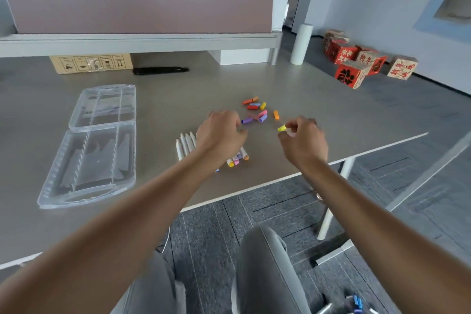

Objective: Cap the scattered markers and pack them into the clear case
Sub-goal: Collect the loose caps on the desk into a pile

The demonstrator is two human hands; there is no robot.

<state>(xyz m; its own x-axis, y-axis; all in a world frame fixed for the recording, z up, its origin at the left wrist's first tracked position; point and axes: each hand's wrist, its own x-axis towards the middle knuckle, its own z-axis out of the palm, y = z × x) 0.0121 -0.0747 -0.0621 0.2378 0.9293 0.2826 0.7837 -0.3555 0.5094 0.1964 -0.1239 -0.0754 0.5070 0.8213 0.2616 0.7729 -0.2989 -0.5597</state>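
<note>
The right hand (304, 139) pinches a yellow cap (281, 128) in its fingertips, just above the grey table (318, 109). The left hand (221, 132) hovers over the white markers (185, 144) with its fingers loosely curled, and it seems to hold nothing. The markers lie side by side, partly hidden under that hand. The other loose caps (257, 111) sit in a small pile just past the hands. The clear case (94, 145) lies open, well off to the left, with nothing in it yet. The little cap could slip from the pinch and roll off the table edge nearby. It could also go on a marker of the wrong colour.
</note>
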